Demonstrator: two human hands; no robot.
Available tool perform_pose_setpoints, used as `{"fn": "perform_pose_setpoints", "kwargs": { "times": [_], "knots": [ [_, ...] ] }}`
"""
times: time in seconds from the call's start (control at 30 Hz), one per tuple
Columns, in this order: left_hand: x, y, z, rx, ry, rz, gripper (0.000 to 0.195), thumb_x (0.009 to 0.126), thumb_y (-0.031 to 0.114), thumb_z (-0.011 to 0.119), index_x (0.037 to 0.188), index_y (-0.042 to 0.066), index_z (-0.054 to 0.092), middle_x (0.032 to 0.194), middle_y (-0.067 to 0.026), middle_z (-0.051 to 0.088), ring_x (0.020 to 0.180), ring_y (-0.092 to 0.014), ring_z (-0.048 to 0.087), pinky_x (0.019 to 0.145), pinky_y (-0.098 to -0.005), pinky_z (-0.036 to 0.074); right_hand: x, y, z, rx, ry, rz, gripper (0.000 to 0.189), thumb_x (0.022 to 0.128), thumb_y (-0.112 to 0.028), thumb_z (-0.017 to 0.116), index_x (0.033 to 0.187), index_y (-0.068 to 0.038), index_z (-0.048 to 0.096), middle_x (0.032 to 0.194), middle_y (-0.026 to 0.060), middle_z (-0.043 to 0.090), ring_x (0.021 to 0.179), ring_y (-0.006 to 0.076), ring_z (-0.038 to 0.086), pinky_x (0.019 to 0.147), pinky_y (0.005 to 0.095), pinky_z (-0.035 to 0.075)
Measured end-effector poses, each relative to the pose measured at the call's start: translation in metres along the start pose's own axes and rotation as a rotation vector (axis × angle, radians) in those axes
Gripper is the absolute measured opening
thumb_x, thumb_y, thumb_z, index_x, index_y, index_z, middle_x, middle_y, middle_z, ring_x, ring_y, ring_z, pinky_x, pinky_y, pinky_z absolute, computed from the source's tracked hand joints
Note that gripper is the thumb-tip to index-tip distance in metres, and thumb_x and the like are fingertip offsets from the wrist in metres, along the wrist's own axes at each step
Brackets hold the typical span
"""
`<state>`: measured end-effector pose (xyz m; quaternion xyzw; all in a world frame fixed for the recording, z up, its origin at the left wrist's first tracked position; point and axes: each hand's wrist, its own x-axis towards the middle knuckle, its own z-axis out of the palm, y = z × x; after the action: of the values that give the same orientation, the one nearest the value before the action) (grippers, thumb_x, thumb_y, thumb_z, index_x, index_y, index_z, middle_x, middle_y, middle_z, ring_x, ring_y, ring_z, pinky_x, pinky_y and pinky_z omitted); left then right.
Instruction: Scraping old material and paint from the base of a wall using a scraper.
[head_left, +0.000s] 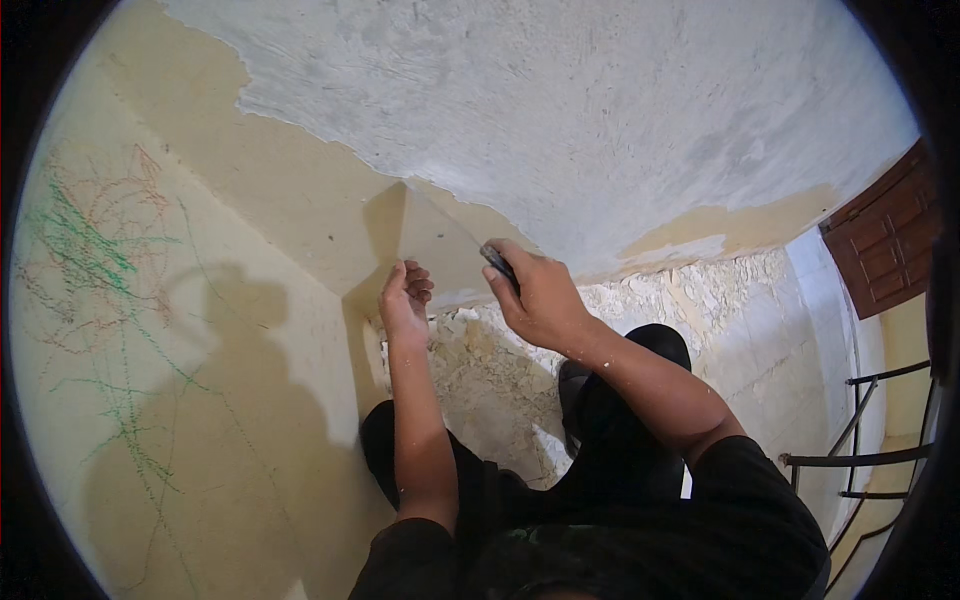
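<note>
My right hand (536, 296) is closed round the dark handle of a scraping tool (501, 264), whose thin blade runs up and left to the ragged edge of the cream paint (300, 169). Beyond that edge the wall shows grey-white bare plaster (570, 112). My left hand (406, 289) is raised near the wall corner, left of the tool, with its fingers curled; whether they touch the wall or hold a small flake cannot be told. A patch of cream paint (720, 225) remains low on the wall at the right.
Paint flakes (480, 375) cover the floor along the wall's foot, around my shoes. The left wall (247, 450) bears green and red crayon scribbles. A brown wooden door (885, 232) and a black metal frame (859, 457) stand at the right.
</note>
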<state>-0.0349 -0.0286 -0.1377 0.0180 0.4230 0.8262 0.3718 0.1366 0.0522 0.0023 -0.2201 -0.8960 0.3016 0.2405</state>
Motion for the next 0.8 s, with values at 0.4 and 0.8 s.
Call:
{"fn": "perform_pose_setpoints", "kwargs": {
  "times": [0.4, 0.8],
  "knots": [
    [-0.002, -0.006, -0.009, 0.001, 0.021, -0.082, 0.020, 0.080, 0.032, 0.058, 0.079, 0.012, 0.057, 0.069, 0.0002, 0.056, 0.063, -0.012, 0.050, 0.054, -0.0243, 0.034, -0.013, 0.012, -0.008, -0.194, 0.148, 0.038, 0.022, 0.083, -0.012, 0.050, 0.103, -0.004, 0.050, 0.082, 0.0187, 0.060, 0.072, 0.0364, 0.058, 0.060, 0.0413, 0.046],
    [-0.012, -0.005, -0.002, 0.078, 0.030, -0.144, 0.018, 0.081, 0.029, 0.054, 0.079, 0.012, 0.056, 0.067, -0.0005, 0.056, 0.059, -0.013, 0.050, 0.054, -0.0249, 0.034, 0.000, 0.006, -0.010, -0.275, 0.019, 0.107, 0.015, 0.085, -0.017, 0.047, 0.091, -0.004, 0.042, 0.065, 0.0218, 0.056, 0.061, 0.0410, 0.054, 0.055, 0.0487, 0.041]
  ]
}}
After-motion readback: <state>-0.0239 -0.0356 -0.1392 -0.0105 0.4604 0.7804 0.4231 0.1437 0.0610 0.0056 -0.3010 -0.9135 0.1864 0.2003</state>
